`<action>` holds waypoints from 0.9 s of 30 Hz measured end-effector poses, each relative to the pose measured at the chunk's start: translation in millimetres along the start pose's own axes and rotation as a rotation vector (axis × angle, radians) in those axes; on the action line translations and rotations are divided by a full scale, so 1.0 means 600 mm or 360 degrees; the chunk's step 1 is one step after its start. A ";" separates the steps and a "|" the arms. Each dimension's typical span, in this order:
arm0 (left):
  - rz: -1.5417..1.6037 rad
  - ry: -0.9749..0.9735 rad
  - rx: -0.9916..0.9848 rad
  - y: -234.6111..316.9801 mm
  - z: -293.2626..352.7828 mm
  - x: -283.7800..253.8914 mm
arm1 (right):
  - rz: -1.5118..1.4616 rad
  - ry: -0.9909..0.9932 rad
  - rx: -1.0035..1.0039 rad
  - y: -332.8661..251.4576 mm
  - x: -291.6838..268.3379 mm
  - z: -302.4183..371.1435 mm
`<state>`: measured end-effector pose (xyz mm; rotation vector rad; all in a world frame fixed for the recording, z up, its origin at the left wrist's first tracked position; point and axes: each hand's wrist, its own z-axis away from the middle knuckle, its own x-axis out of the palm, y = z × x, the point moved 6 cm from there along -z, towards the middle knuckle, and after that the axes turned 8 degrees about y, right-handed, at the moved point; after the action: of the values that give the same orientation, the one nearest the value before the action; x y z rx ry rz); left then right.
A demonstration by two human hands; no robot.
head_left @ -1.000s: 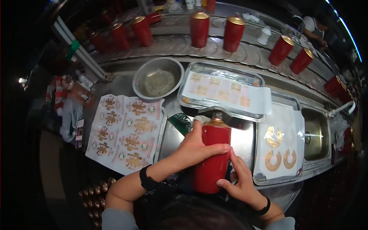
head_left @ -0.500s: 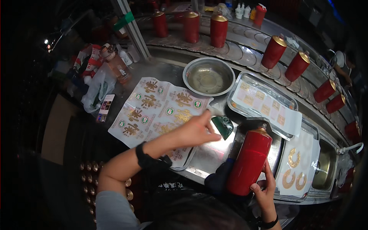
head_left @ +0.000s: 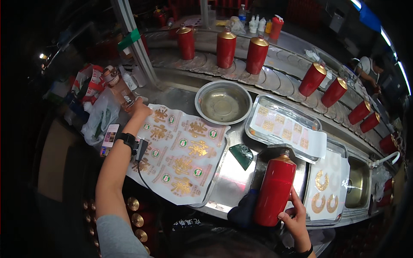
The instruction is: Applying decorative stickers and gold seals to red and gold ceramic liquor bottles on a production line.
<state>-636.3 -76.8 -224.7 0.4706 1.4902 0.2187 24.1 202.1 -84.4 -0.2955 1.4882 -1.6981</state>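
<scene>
The right hand (head_left: 297, 217) grips a red bottle (head_left: 275, 191) with closed fingers at the worktop's (head_left: 234, 182) near edge, apparently still unlabelled, while the left hand (head_left: 140, 108), grip unclear, reaches past the label sheet (head_left: 183, 157).

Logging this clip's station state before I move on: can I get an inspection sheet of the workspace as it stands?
Surface: steel bench, shiny, mostly covered.
Job's things: red bottle upright near the front edge; label sheet flat on a tray.
Clutter: steel bowl, green scraper, tray of small labels, ring labels.
Hands: right hand on the red bottle's base; left hand at a clear drink bottle.
Cables: thin black lead from the wrist.
Surroundings: conveyor of red bottles; another person far right.
</scene>
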 end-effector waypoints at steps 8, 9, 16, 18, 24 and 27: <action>0.0218 -0.0008 0.0521 0.064 0.037 -0.048 | -0.0025 -0.0002 -0.0033 -0.001 0.005 -0.008; 0.0175 0.0030 0.0612 0.077 0.044 -0.051 | -0.0011 -0.0007 -0.0029 0.003 0.004 -0.008; 0.0292 0.0181 0.0792 0.102 0.069 -0.067 | -0.0023 -0.0018 -0.0038 0.003 -0.006 -0.005; -0.0247 0.0420 0.1113 0.161 0.112 -0.066 | 0.0029 -0.0017 -0.0020 0.010 -0.016 0.001; -0.0384 0.0394 0.1272 0.177 0.122 -0.074 | 0.0041 -0.0070 -0.0044 -0.008 -0.005 -0.008; 0.0098 0.0279 0.0746 0.181 0.136 -0.092 | 0.0025 -0.0158 -0.0016 -0.004 -0.009 -0.013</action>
<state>-544.5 -16.8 -127.2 0.8917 1.7036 -0.0478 21.2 211.1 -82.2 -0.3670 1.4232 -1.6405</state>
